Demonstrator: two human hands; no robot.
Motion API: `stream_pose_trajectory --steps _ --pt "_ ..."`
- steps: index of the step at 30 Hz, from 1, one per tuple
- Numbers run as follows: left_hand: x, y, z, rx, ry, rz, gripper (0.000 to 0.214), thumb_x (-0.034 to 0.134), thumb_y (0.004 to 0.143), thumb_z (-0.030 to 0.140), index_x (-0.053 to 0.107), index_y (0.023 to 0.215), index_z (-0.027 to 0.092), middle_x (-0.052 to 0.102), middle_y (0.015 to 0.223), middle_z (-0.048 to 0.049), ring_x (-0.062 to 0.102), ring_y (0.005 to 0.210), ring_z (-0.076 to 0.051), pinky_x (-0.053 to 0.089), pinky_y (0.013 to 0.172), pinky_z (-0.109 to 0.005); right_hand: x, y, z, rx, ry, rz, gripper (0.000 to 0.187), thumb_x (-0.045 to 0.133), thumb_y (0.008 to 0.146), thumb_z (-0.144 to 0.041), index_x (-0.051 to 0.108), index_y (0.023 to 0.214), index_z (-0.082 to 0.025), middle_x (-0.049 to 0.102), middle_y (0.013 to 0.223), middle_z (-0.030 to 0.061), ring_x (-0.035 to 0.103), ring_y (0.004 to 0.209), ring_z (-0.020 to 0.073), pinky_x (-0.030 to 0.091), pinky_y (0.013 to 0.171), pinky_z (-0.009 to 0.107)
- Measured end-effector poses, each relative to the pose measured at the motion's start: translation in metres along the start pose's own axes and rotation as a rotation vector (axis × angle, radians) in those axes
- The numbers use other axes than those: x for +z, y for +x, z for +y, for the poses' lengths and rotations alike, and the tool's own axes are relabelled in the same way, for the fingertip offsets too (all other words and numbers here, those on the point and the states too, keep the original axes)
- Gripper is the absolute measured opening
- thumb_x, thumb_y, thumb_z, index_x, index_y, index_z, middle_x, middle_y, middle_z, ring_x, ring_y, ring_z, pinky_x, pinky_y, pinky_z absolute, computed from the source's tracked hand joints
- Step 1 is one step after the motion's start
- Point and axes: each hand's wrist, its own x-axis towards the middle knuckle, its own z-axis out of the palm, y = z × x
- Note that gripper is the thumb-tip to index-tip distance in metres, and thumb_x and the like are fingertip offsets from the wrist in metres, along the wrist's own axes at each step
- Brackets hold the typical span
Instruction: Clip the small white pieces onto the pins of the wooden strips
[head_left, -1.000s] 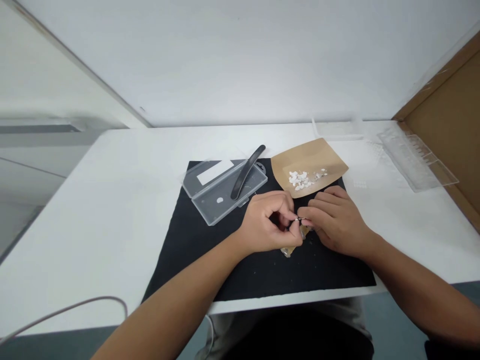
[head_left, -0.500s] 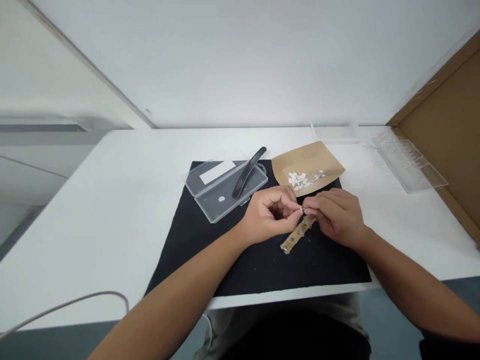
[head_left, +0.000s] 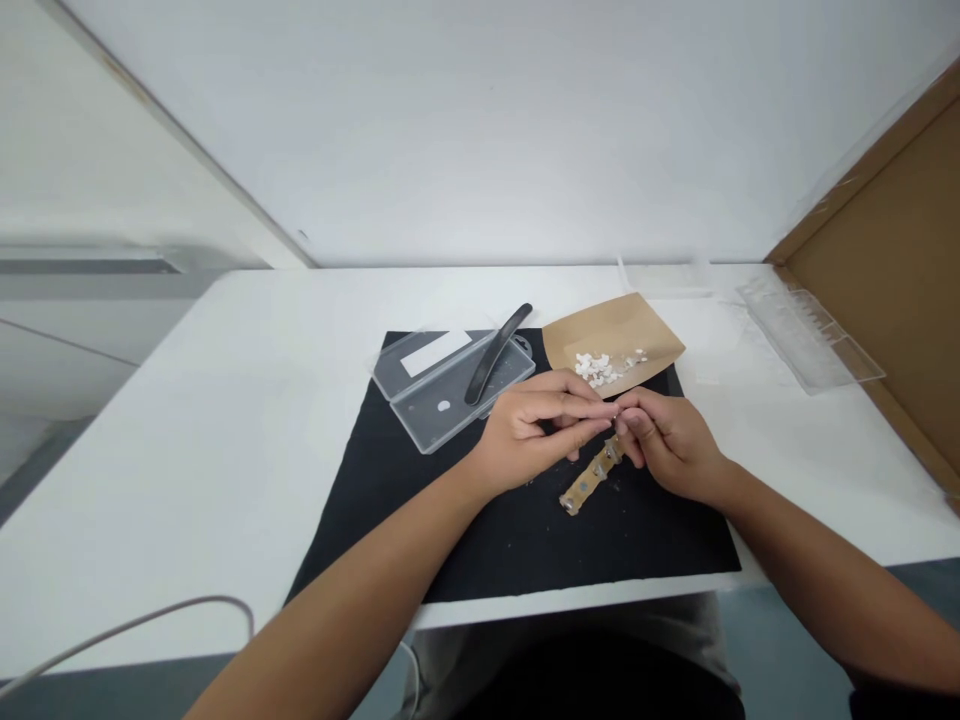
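My left hand [head_left: 536, 425] and my right hand [head_left: 669, 440] meet fingertip to fingertip above a black mat [head_left: 495, 540]. Both are pinched closed around a tiny piece between them, too small to name. Just below the fingers a tan strip [head_left: 592, 478] with several small shiny bits along it lies on the mat, its upper end partly hidden by my right hand. Behind my hands, a brown paper sheet [head_left: 615, 325] carries a heap of small white flakes [head_left: 595, 369].
Left of the paper lies an open clear plastic case [head_left: 427, 425] holding one white flake, with a black curved file [head_left: 498, 354] across it. At the right stands a clear compartment tray [head_left: 817, 345] near a cardboard panel [head_left: 885, 270]. A grey cable [head_left: 165, 607] crosses the front left.
My right hand's fingers have curled and turned inward at the pinch, while my left fingers have straightened. The view has tilted slightly. The strip, case and file stay in place.
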Motion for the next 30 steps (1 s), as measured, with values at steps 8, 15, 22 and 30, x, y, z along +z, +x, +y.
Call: stream_pose_trajectory --steps 8,15,22,30 --pt "0.0 0.001 0.002 -0.052 0.031 -0.01 0.011 0.074 0.098 0.021 0.081 0.106 0.017 0.072 0.104 -0.0078 0.067 0.052 -0.004 0.055 0.049 -0.016 -0.001 0.0 -0.005 0.061 0.082 -0.031 0.034 0.041 0.115 -0.038 0.056 0.09 -0.023 0.055 0.057 -0.0085 0.051 0.049 0.0104 0.042 0.058 0.024" --pt "0.004 -0.001 0.004 -0.159 -0.014 0.023 0.011 0.073 0.098 0.024 0.077 0.101 0.015 0.071 0.103 -0.0075 0.067 0.051 -0.004 0.055 0.047 -0.015 -0.003 0.006 -0.001 -0.192 -0.241 0.003 0.04 0.041 0.115 -0.04 0.056 0.083 -0.023 0.064 0.07 -0.001 0.054 0.065 0.0152 0.042 0.068 0.029" --pt "0.009 -0.001 0.004 -0.144 -0.006 0.079 0.011 0.074 0.097 0.024 0.078 0.101 0.014 0.071 0.103 -0.0083 0.067 0.051 -0.005 0.054 0.045 -0.015 0.003 0.005 -0.004 -0.159 -0.258 0.046 0.049 0.03 0.117 -0.046 0.048 0.077 -0.023 0.058 0.067 -0.0009 0.05 0.064 0.0162 0.042 0.068 0.031" --pt "0.006 -0.001 0.001 -0.054 0.096 0.083 0.011 0.073 0.096 0.018 0.081 0.104 0.016 0.074 0.1 -0.0084 0.065 0.053 -0.004 0.052 0.047 -0.015 0.002 0.002 -0.011 0.016 -0.237 0.075 0.042 0.032 0.116 -0.039 0.051 0.082 -0.024 0.059 0.067 -0.001 0.054 0.063 0.0164 0.041 0.065 0.031"
